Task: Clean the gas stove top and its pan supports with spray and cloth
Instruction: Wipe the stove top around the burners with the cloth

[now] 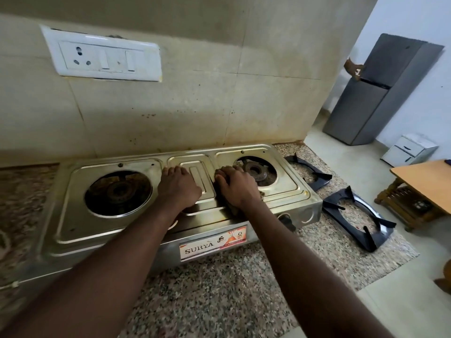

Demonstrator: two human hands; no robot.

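Gas stove top, of shiny steel with pressed rounded panels, sitting on a speckled granite bench against a stained tiled wall. At left, a round opening with a dark, rusty left burner, uncovered. Next, left hand, laid flat and open on the raised middle panel, fingers together, nothing in its grip. Beside it, right hand, palm down, pressing a brownish cloth on the steel; only a crumpled edge visible under the palm and wrist, fingers curled over it. Just past the knuckles, the right burner, grey and ring-shaped. Further right, off the stove on the bench, two black pan supports, square frames with upright prongs, glossy, lying apart from each other.
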